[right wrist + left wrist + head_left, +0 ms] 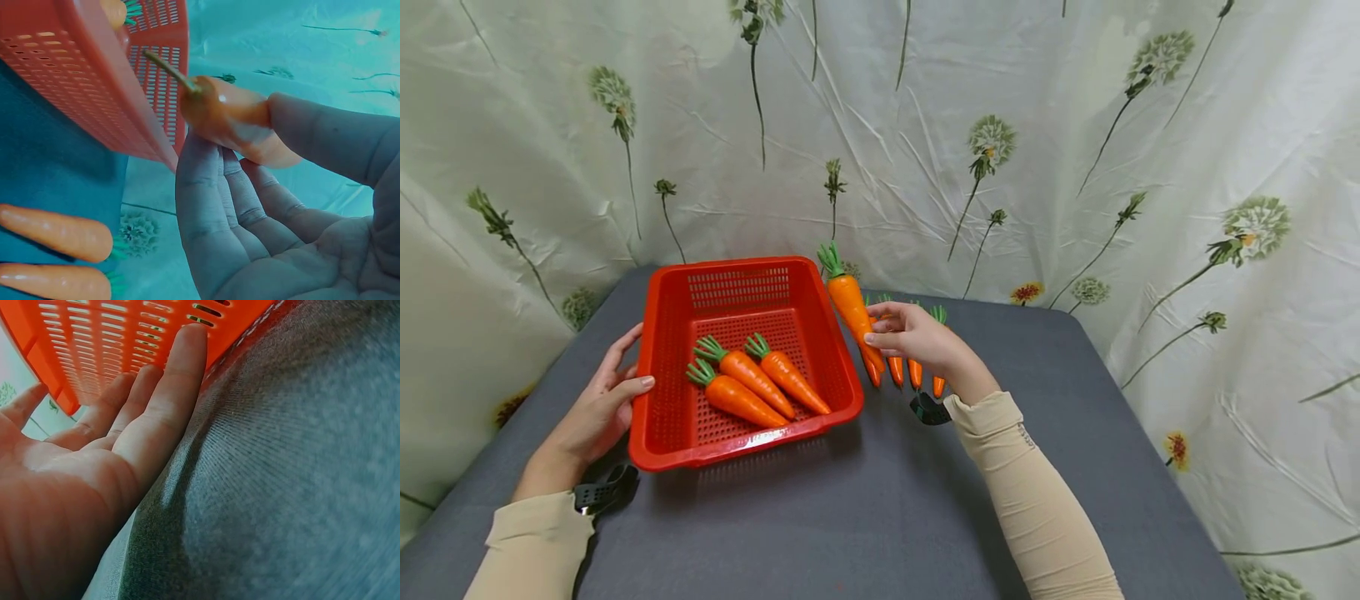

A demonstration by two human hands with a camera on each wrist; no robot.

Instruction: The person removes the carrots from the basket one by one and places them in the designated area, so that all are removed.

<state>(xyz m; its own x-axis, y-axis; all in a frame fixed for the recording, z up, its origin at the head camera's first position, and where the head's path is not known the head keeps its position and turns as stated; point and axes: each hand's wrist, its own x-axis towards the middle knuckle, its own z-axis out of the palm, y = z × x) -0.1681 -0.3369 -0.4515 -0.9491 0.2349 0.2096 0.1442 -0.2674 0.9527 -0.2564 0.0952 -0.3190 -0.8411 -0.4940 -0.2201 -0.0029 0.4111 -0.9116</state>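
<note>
My right hand (921,337) pinches an orange carrot (850,304) between thumb and fingers near its lower end. The carrot's green top points up and away, beside the right rim of the red basket (745,454). In the right wrist view this carrot (219,112) is tilted, its thin root tip toward the basket wall. Three carrots (741,400) with green tops lie inside the basket. My left hand (598,408) is at the basket's left side, thumb by the rim. In the left wrist view, its extended fingers (165,406) rest along the slotted outer wall.
Several more carrots (916,375) lie in a row on the dark grey table (820,533), right of the basket and partly under my right hand. A white curtain (880,125) with flower prints hangs behind the table. Black wrist devices (606,490) show at both cuffs.
</note>
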